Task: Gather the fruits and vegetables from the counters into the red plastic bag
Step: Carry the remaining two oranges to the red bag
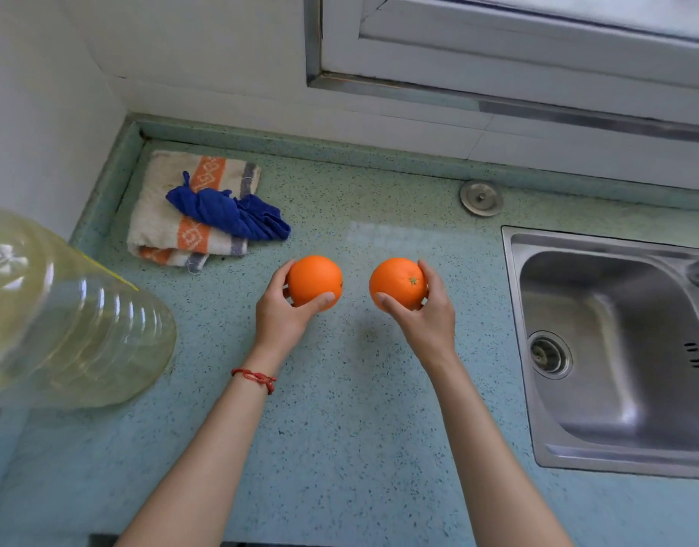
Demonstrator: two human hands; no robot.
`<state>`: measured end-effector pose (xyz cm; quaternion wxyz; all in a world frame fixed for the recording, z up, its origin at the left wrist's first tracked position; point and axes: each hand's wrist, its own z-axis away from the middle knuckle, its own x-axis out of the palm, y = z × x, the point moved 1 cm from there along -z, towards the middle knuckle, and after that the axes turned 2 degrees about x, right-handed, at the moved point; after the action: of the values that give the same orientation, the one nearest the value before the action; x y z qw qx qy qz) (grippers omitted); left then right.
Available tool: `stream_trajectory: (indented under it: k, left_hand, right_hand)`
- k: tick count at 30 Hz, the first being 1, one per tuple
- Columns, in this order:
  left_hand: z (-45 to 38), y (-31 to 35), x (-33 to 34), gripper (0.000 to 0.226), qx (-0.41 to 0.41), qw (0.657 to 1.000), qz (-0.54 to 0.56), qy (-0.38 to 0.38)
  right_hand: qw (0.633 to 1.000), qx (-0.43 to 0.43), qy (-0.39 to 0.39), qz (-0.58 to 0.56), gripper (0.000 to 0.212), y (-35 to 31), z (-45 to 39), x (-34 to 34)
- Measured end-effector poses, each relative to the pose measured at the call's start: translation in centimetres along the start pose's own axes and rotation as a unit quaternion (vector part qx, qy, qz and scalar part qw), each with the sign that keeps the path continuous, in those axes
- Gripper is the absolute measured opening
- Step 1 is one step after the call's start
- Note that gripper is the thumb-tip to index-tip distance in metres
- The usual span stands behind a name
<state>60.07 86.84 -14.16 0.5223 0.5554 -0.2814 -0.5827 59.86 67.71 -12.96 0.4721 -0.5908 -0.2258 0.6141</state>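
We grip one orange (314,281) in our left hand (281,314), another orange (397,283) in our right hand (423,314), above the counter (348,408); no red bag is in view, so bagging remains.

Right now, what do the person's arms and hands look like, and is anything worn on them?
Both forearms are bare, no sleeves in view. The left wrist carries a thin red string bracelet with small knots. The left hand and the right hand have no gloves, and no rings or watch show.
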Motion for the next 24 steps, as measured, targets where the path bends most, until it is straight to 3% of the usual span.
stream_trajectory:
  k: [8, 21, 24]
  left_hand:
    - [5.9, -0.5, -1.3, 0.074, -0.018, 0.996, 0.028, 0.088]
    - [20.4, -3.9, -3.7, 0.07, -0.087, 0.94, 0.128, 0.303]
    - [23.8, -5.1, -5.1, 0.081, -0.094, 0.922, 0.158, 0.34]
  right_hand:
    - [0.996, -0.066, -0.065, 0.003, 0.08, 0.0, 2.9, -1.6]
    - [0.941, -0.118, -0.314, -0.041, 0.073, -1.3, 9.9, -1.5]
    - [0.921, -0.136, -0.364, -0.035, 0.071, -1.9, 12.6, -0.2]
